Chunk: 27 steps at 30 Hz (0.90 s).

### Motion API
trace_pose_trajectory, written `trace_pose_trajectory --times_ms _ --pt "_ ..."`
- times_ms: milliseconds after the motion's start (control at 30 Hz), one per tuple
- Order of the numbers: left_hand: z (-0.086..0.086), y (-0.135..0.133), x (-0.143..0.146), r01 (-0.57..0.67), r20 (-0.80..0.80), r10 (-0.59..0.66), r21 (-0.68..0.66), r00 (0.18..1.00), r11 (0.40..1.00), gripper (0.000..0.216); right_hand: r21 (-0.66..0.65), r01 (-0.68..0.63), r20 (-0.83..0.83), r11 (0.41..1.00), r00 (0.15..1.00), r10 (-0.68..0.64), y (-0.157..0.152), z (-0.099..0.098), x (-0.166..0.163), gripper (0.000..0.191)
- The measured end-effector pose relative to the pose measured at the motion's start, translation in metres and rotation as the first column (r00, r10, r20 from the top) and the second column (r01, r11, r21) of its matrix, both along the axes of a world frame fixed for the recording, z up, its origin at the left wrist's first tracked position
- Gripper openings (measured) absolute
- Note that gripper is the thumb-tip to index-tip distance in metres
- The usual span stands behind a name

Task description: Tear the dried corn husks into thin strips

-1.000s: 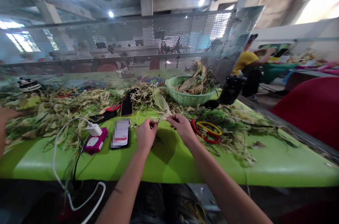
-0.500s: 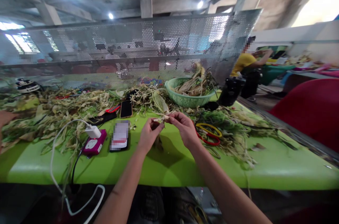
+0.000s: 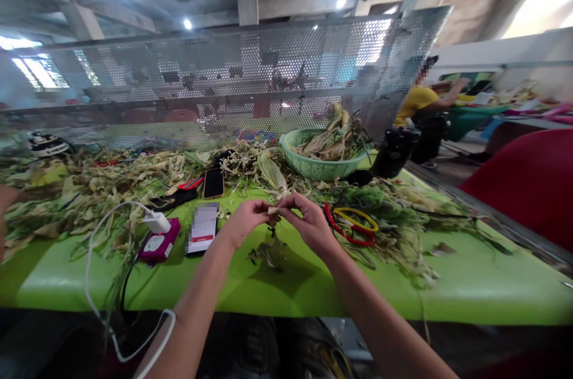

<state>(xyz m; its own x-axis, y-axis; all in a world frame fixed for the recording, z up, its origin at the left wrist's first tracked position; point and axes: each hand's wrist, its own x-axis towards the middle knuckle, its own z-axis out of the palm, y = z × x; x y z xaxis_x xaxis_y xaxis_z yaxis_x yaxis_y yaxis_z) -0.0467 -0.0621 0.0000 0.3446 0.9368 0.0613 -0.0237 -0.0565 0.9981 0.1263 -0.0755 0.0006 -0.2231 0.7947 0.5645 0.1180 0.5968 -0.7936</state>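
My left hand (image 3: 245,222) is closed in a pinch on a small pale piece of dried husk (image 3: 273,210). The fingertips of my right hand (image 3: 307,221) pinch the same piece from the other side, so the hands nearly meet above the green table. Below them is a brownish, shrivelled plant scrap (image 3: 270,255), its edges blurred. Just beyond my fingers lies a pale green corn husk (image 3: 271,169). Red-handled scissors (image 3: 351,230) with a yellow loop beside them are right of my right hand.
A green basket (image 3: 322,171) of dried husks stands behind. Leafy scraps (image 3: 129,173) spread across the back and left. Two phones (image 3: 213,183), a magenta power adapter (image 3: 160,242) and its white cable are at left. Someone's hand (image 3: 6,206) shows at the left edge; a person in yellow (image 3: 416,104) sits beyond.
My left hand has shifted slightly left, its fingers curling more around the pale piece. The brownish scrap beneath my hands is now more spread out and visible.
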Motion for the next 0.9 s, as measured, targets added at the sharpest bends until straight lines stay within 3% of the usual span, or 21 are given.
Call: trace_pose_trajectory --times_ms 167,300,467,900 --pt "-0.010 -0.004 0.008 -0.088 0.177 0.107 -0.108 0.978 0.990 0.021 -0.124 -0.042 -0.180 0.991 0.984 0.019 0.001 0.000 -0.001 0.017" --pt "-0.022 -0.007 0.013 -0.172 0.237 0.191 -0.099 0.952 0.980 0.024 -0.240 0.056 -0.323 0.969 0.937 -0.135 0.007 -0.004 0.001 0.019" --pt "-0.027 -0.008 0.013 -0.202 0.181 0.200 -0.009 0.963 0.979 0.030 -0.276 0.195 -0.273 0.941 0.923 -0.272 0.014 -0.012 -0.001 0.025" --pt "-0.029 -0.014 0.017 -0.207 0.078 0.199 0.106 0.977 0.973 0.035 -0.232 0.184 -0.122 0.955 0.969 -0.216 0.011 -0.021 -0.011 0.018"
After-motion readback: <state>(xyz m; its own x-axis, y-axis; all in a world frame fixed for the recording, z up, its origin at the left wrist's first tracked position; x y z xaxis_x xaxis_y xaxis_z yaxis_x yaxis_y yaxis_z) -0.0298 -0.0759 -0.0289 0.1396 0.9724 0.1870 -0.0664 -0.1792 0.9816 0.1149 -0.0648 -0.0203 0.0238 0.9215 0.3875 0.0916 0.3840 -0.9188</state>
